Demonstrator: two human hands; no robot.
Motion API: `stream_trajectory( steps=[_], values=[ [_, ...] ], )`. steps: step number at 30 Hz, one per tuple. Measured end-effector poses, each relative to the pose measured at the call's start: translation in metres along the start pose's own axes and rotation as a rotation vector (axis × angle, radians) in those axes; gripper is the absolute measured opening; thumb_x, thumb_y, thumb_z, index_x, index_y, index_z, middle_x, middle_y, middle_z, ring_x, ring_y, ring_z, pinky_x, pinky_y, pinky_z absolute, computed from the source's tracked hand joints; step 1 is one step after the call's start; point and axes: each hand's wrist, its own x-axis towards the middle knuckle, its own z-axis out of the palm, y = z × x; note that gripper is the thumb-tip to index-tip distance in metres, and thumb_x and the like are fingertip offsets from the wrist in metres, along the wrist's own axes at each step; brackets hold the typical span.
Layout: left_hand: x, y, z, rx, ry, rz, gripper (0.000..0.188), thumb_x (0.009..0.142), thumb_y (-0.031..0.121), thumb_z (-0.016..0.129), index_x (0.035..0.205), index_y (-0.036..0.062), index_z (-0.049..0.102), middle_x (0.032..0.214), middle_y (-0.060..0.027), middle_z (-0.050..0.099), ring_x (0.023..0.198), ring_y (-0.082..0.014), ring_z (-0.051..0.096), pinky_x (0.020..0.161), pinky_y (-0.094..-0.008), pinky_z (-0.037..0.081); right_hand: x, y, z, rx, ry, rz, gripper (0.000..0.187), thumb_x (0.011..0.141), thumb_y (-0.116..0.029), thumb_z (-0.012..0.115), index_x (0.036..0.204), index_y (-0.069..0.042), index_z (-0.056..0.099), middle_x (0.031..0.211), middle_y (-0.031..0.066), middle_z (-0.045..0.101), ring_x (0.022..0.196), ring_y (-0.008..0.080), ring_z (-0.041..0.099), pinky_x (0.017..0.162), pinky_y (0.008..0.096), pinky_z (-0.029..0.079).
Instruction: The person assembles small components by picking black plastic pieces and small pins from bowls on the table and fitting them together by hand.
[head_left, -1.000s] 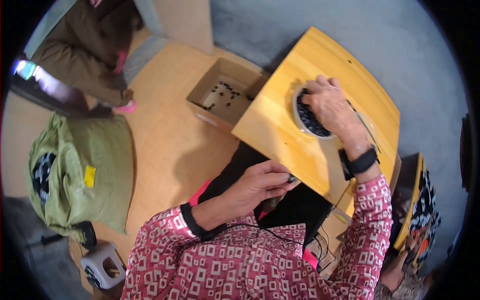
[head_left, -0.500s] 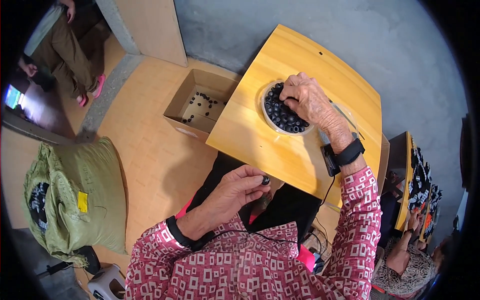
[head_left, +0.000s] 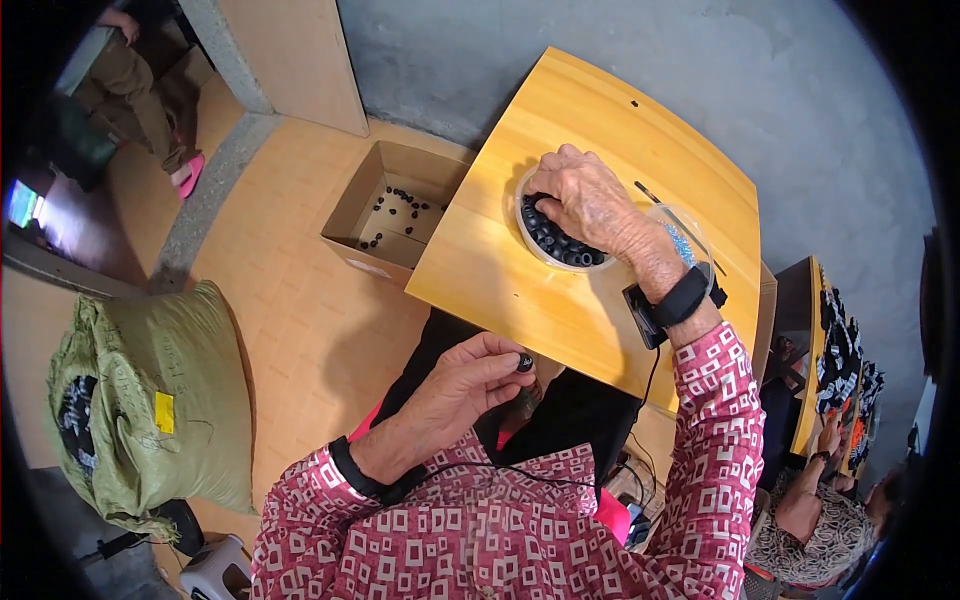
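Observation:
My left hand (head_left: 450,385) is closed near the table's front edge, pinching a small black round cap (head_left: 525,362) between thumb and fingers. Beyond it, a round translucent tub (head_left: 522,238) full of similar black caps (head_left: 560,245) stands on the yellow wooden table (head_left: 500,275). My right hand (head_left: 582,200) reaches over the tub's far side, fingers bent down among the caps. Its fingertips are hidden, so what they pinch does not show. Partly behind my right wrist lies a clear dish with small blue bits (head_left: 680,243).
A thin black stick (head_left: 657,202) and a black device (head_left: 643,315) with a cable lie on the table. Left of it is an open cardboard box (head_left: 345,215) with scattered caps. A green sack (head_left: 195,385) stands on the floor. Another person (head_left: 810,520) works at the right.
My right hand has shifted left and lower into the tub. My left hand keeps its pinch on the cap, nearly still. The person at the upper left has moved.

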Motion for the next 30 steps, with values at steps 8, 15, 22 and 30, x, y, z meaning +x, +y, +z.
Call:
stream_trajectory(
  steps=[8,15,22,30],
  values=[
    [0.0,0.003,-0.006,0.001,-0.005,-0.002,0.01,0.093,0.01,0.059,0.103,0.0077,0.061,0.099,-0.0038,0.066,0.091,-0.0146,0.066,0.079,-0.025,0.054,-0.004,0.008,-0.012,-0.149,-0.014,0.04,0.015,0.072,-0.004,0.069,0.087,-0.004,0.066,0.087,0.0101,0.061,0.09,0.0299,0.056,0.08,0.0398,0.048],
    [0.007,-0.003,-0.003,0.002,-0.013,0.0,0.01,0.093,0.01,0.059,0.103,0.0079,0.061,0.099,-0.0045,0.067,0.091,-0.0145,0.066,0.08,-0.026,0.054,-0.034,0.035,-0.04,-0.059,0.07,0.19,0.013,0.075,-0.004,0.067,0.089,-0.002,0.066,0.087,0.0101,0.061,0.089,0.0297,0.055,0.08,0.0392,0.047],
    [0.02,-0.018,0.017,-0.007,-0.003,0.009,0.009,0.094,0.011,0.059,0.102,0.008,0.06,0.099,-0.006,0.067,0.093,-0.0163,0.066,0.081,-0.0272,0.053,-0.086,0.06,-0.057,-0.002,-0.003,0.293,0.015,0.075,-0.003,0.068,0.09,-0.003,0.066,0.089,0.0099,0.063,0.09,0.0294,0.056,0.079,0.0399,0.048],
    [0.03,-0.023,0.016,0.003,0.004,-0.001,0.009,0.093,0.011,0.059,0.102,0.0081,0.059,0.099,-0.0072,0.067,0.093,-0.0168,0.065,0.081,-0.0271,0.052,-0.098,0.06,-0.046,0.011,0.01,0.293,0.016,0.072,-0.002,0.071,0.087,-0.004,0.066,0.085,0.0084,0.06,0.089,0.0283,0.055,0.079,0.0388,0.047]
  ],
)
